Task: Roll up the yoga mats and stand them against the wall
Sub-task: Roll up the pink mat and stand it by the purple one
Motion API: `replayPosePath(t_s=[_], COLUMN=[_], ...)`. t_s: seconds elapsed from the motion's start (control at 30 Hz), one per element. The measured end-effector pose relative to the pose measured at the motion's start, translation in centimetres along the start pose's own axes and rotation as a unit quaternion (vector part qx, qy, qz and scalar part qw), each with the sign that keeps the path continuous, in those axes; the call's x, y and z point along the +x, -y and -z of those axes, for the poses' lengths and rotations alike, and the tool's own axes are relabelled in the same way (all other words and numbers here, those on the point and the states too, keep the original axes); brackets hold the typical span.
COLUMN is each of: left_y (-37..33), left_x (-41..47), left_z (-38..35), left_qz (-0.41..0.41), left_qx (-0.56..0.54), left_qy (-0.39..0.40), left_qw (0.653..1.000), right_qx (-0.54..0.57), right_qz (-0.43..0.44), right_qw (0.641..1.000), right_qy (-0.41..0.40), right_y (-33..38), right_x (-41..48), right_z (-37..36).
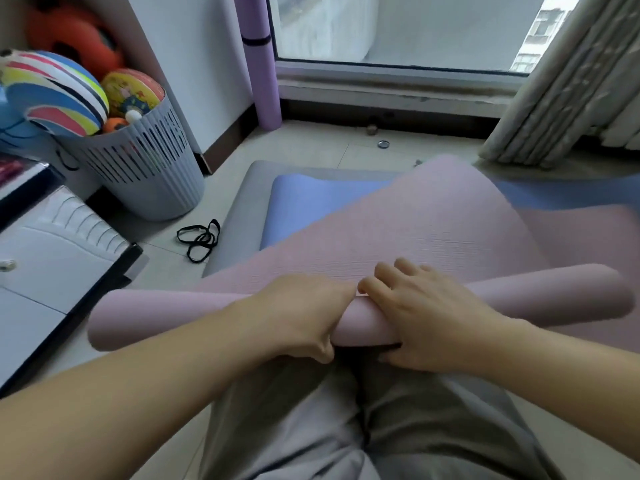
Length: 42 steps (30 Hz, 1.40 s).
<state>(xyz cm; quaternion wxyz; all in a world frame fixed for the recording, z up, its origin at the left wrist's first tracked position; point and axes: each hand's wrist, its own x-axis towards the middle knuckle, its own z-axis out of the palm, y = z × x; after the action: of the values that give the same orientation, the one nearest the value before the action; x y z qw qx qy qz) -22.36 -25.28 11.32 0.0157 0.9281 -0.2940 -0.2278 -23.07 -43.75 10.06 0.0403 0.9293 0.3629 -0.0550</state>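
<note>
Left hand [301, 313] and right hand [426, 313] both curled round mid-roll of pink mat [173, 317], part-rolled on near floor over blue mat [311, 202]; risk: with both grips central, the unheld ends likely slacken and the roll telescopes.

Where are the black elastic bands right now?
In the head view, left of centre: the black elastic bands lie on the floor between the grey slatted basket and the left edge of the grey mat.
</note>
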Motion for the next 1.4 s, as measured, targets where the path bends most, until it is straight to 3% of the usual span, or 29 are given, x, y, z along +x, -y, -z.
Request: replayPosePath(t_s=[0.1,0.17,0.3,0.37,0.43,0.53,0.57,0.67,0.8,0.83,0.9,0.97,1.1,1.3,1.4], left_y=[0.8,1.2,-0.4,-1.0,-0.1,2.0,2.5,2.7,1.1,1.1,1.7,2.4,3.5,2.9,1.4], left_x=[0.3,0.5,0.3,0.5,0.8,1.4,1.5,1.7,1.7,1.8,2.3,2.7,2.7,0.6,0.0], left_z=[0.3,0.5,-0.9,-1.6,-1.5,-0.5,-0.2,0.1,-0.8,-0.9,-0.7,-0.3,1.6,6.9,5.1], left_qz=[-0.006,0.014,0.072,0.082,0.072,0.032,0.023,0.046,0.085,0.088,0.085,0.075,0.073,0.050,0.016], left_qx=[-0.073,-0.104,0.098,0.127,0.089,-0.032,-0.066,-0.070,0.150,0.145,0.094,0.059,0.005,0.003,-0.006], left_qy=[0.042,0.054,-0.090,-0.111,-0.101,-0.049,-0.031,-0.045,-0.145,-0.144,-0.139,-0.120,-0.086,-0.132,-0.091], left_qw=[0.996,0.993,0.988,0.982,0.988,0.998,0.997,0.995,0.974,0.975,0.982,0.988,0.994,0.990,0.996], right_qx=[-0.030,0.023,0.185,0.185,0.093,-0.025,-0.015,0.090,0.151,0.117,0.011,-0.011,0.019,-0.013,0.014], right_qz=[0.008,-0.019,-0.039,-0.027,-0.035,-0.019,-0.030,-0.064,-0.063,-0.063,-0.067,-0.064,-0.086,-0.055,-0.048], right_qw=[0.997,0.999,0.975,0.972,0.990,0.995,0.995,0.994,0.982,0.988,0.997,0.990,0.994,0.993,0.996], right_qy=[-0.073,-0.024,0.118,0.142,0.096,-0.092,-0.099,0.018,0.097,0.077,-0.046,-0.122,-0.069,-0.105,-0.075], right_y=[0.4,0.3,-1.8,-2.2,-1.6,-0.3,-0.1,-0.9,-2.7,-2.5,-1.8,-1.0,-1.8,-3.3,-2.3], right_x=[-0.1,1.0,3.6,4.0,3.6,2.5,2.4,3.5,5.2,5.0,4.1,3.2,4.6,4.1,1.8], right_z=[-1.1,-0.6,1.1,1.1,0.7,-1.0,-1.2,0.2,1.6,1.1,-0.5,-1.8,0.4,6.6,5.4])
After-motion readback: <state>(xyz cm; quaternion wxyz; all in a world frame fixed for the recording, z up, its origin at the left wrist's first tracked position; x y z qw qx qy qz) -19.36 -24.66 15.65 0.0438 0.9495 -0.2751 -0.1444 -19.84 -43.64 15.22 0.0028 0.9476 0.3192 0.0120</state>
